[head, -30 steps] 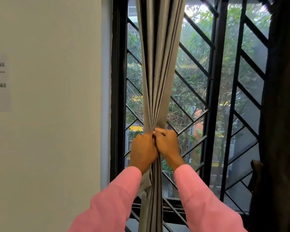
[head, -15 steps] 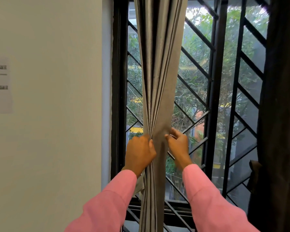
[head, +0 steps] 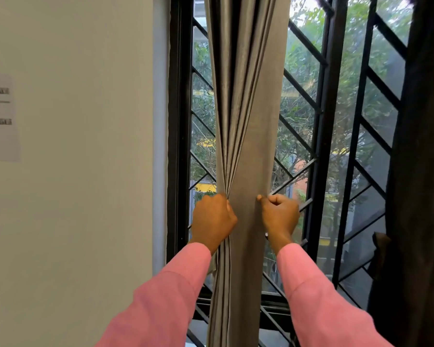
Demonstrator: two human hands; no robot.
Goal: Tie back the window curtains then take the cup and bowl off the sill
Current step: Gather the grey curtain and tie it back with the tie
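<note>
Grey curtain is gripped at its gathered left folds by the clenched left hand and pinched at its right edge by the closed right hand, fabric stretched flat between them, black window grille behind.

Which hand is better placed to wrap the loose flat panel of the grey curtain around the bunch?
Right hand, probably: it pinches the grey curtain's flat panel edge; left hand clamps the gathered folds.

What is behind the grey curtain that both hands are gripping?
Behind the grey curtain stands a black window grille, with green trees beyond. Whatever lies directly behind the fabric is covered.
</note>
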